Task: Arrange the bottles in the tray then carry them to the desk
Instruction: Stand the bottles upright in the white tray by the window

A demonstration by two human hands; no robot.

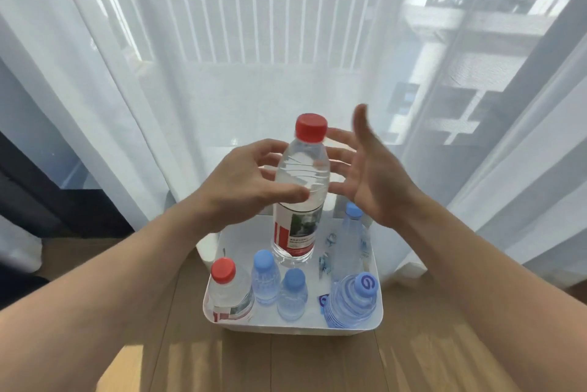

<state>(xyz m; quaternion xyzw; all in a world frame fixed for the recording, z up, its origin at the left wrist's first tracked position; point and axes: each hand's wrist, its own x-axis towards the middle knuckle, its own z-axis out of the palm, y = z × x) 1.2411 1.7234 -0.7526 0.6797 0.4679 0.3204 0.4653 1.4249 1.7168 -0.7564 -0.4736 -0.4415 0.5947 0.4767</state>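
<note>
The tall red-capped bottle (300, 188) hangs upright over the far middle of the white tray (378, 306), its base just above the tray floor or barely touching; you cannot tell which from here. Your left hand (244, 188) has it at the shoulder, thumb in front and fingers (270, 158) curled round the back, clamped on it. Your right hand (371, 175) stands open beside it at 3 o'clock, fingers spread and apart from the plastic.

Lower it straight down and let go only once the base sits flat. Bring the right palm in to steady it, because a tall full bottle held high will likely tip.

Around it in the tray: a second red-capped bottle (227, 290) at 7 o'clock, two small blue-capped bottles (265, 277) (292, 294) at 6, a tall blue-capped bottle (349, 242) at 4, and a ribbed blue-capped bottle (352, 299) at 5. Keep clear of their caps.

The tray rests on a wooden floor (286, 366) by sheer curtains (222, 42). No desk shows.
</note>
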